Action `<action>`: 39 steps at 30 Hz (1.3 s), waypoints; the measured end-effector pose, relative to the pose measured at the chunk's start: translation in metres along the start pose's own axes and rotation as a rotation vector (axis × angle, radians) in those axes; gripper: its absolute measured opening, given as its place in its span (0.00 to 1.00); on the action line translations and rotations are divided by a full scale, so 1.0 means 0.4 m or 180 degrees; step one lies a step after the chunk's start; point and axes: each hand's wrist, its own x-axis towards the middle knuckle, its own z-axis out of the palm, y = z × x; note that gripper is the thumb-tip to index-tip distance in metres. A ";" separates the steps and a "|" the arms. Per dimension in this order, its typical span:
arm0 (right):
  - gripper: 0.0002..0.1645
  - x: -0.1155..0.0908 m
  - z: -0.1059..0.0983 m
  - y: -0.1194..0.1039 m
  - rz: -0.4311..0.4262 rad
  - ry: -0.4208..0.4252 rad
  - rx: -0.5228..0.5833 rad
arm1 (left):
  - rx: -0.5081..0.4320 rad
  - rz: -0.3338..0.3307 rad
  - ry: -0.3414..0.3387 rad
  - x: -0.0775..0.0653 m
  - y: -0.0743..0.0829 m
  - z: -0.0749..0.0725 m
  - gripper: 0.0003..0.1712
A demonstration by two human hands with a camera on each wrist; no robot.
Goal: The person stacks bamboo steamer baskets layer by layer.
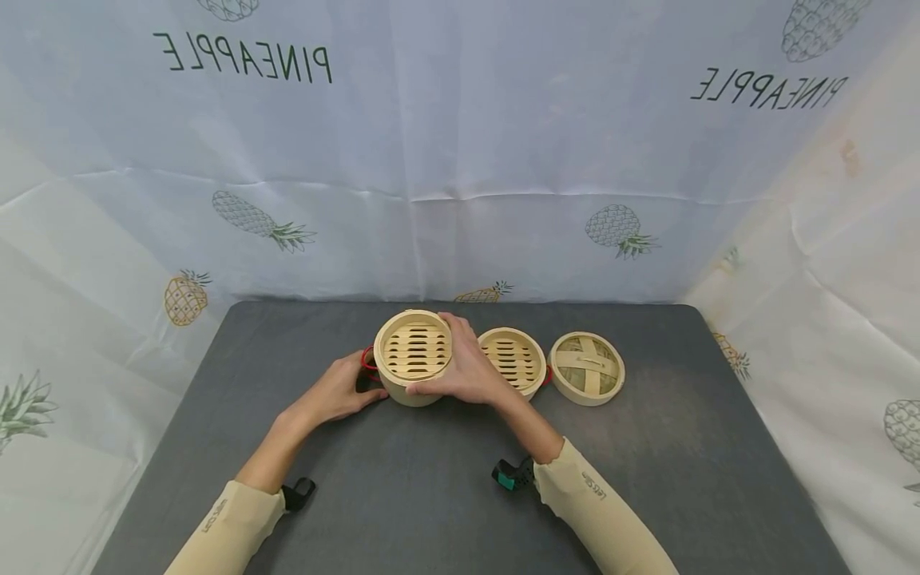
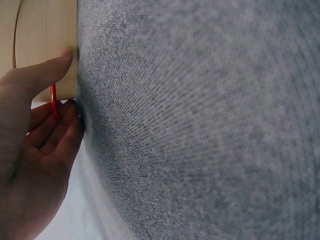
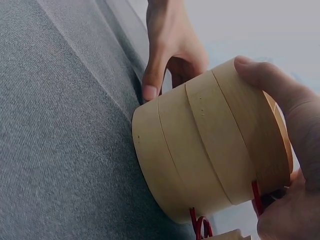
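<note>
A bamboo steamer basket (image 1: 415, 350) with a slatted bottom sits on top of a lower steamer basket (image 3: 172, 162), the two stacked on the table. My right hand (image 1: 469, 369) grips the upper basket from its right side, thumb in front and fingers behind. At the left, my left hand (image 1: 339, 393) holds the lower basket low down, its thumb (image 2: 50, 72) against the wall and the fingers round by a red loop handle (image 2: 54, 100). Part of the upper rim is hidden behind the right hand.
Just right of the stack stands another slatted steamer basket (image 1: 516, 355) with a red loop, partly behind the right hand. Beside it lies a woven bamboo lid (image 1: 587, 367). The dark grey table (image 1: 402, 511) ends at a pineapple-print curtain (image 1: 503, 160).
</note>
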 end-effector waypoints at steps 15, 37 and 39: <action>0.78 0.012 -0.003 0.012 -0.0069 -0.0074 0.0145 | 0.0023 0.0122 0.0041 0.001 -0.077 0.028 0.35; 0.77 0.007 0.003 0.017 -0.0089 -0.0080 0.0147 | 0.0093 0.0015 0.0047 -0.005 -0.103 0.050 0.37; 0.78 0.007 0.003 0.016 -0.0095 -0.0085 0.0167 | 0.0035 0.0056 0.0084 -0.006 -0.083 0.040 0.37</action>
